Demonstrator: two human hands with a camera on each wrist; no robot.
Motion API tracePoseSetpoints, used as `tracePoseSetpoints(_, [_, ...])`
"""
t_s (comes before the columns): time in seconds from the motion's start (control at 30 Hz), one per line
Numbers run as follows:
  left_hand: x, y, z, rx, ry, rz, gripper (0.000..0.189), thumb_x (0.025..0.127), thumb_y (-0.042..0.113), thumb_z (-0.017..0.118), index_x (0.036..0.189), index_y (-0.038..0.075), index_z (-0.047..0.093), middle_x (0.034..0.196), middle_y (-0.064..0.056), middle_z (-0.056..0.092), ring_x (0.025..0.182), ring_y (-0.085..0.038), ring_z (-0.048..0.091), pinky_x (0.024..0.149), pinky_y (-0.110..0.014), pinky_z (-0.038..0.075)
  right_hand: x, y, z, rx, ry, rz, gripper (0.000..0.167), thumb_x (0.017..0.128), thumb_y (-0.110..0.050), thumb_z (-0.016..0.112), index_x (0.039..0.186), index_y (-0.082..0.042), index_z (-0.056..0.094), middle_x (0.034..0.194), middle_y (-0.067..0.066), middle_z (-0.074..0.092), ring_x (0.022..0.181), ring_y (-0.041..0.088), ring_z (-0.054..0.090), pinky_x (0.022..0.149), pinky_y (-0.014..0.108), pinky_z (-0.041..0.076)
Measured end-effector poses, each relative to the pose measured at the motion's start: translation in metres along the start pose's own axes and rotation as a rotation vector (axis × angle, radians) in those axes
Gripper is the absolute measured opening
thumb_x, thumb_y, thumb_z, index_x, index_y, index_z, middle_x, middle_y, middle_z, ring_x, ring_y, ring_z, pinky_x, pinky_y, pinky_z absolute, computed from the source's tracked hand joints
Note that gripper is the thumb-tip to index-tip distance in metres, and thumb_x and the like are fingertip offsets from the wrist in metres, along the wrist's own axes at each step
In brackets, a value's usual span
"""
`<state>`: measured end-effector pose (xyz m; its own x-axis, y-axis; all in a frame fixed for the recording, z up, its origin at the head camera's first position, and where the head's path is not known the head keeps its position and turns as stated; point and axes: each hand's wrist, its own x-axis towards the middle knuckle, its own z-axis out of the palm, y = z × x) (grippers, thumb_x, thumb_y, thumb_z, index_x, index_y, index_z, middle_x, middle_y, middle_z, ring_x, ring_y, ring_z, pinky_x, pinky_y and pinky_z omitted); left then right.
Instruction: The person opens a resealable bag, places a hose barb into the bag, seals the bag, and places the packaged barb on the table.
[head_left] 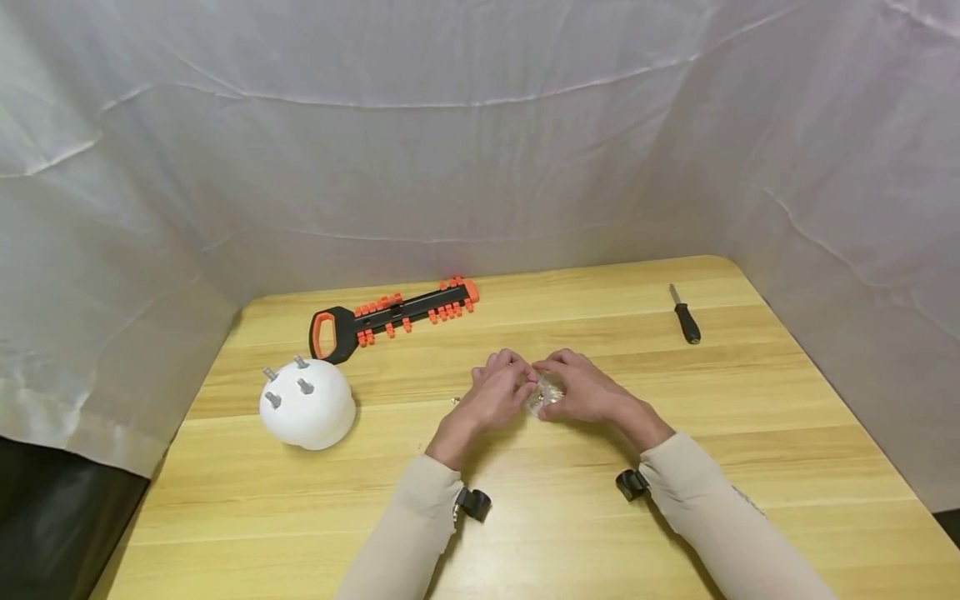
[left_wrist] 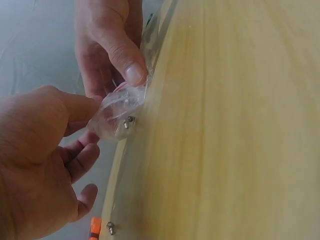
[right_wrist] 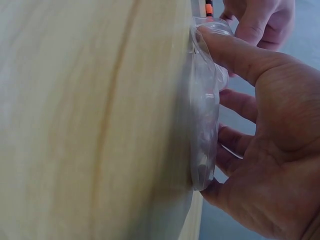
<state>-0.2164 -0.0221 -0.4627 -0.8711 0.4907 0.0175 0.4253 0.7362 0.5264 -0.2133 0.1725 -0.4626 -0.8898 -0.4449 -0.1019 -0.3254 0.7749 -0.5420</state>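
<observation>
A small clear plastic bag with little metal pieces, apparently screws, lies low over the middle of the table between the two hands. My left hand pinches one end of it between thumb and forefinger; the other fingers are loosely bent in the left wrist view. From the other side, my right hand holds the bag with thumb and fingertips. One or two screws show through the plastic near the left fingertips. A loose screw lies on the table beside the left hand.
A white rounded seat-like piece with several grey pegs stands at the left. Behind it lies a black and orange handled bar with orange clips. A black-handled screwdriver lies back right. Grey fabric hangs behind the table.
</observation>
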Motion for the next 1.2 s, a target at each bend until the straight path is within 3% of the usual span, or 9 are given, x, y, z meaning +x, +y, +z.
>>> tracePoseSetpoints(0.2, [-0.006,-0.007,-0.007,-0.089,0.025,-0.009,0.018,0.101,0.031,0.05,0.11,0.02,0.062,0.122,0.003,0.051,0.113,-0.016,0.044,0.095,-0.041,0.031,0.0,-0.001,0.0,0.0,0.0,0.0,0.075,0.076,-0.038,0.08,0.142,-0.018,0.049,0.138,0.01,0.047,0.122,0.029,0.046,0.096,0.05,0.045])
tracePoseSetpoints(0.5, [-0.017,-0.026,-0.018,-0.146,0.075,-0.03,0.022,0.1,0.03,0.053,0.117,0.017,0.06,0.119,0.003,0.052,0.112,-0.018,0.046,0.096,-0.044,0.033,0.001,-0.001,0.0,0.007,-0.002,0.007,0.077,0.075,-0.037,0.081,0.142,-0.018,0.048,0.138,0.01,0.047,0.121,0.029,0.047,0.097,0.05,0.044])
tracePoseSetpoints(1.2, [-0.043,-0.069,-0.042,-0.149,0.113,-0.169,0.02,0.1,0.028,0.053,0.111,0.017,0.065,0.116,0.001,0.059,0.109,-0.021,0.05,0.096,-0.051,0.032,0.002,0.002,0.001,0.001,-0.002,0.018,0.077,0.075,-0.039,0.08,0.143,-0.022,0.047,0.139,0.008,0.046,0.121,0.027,0.046,0.095,0.046,0.045])
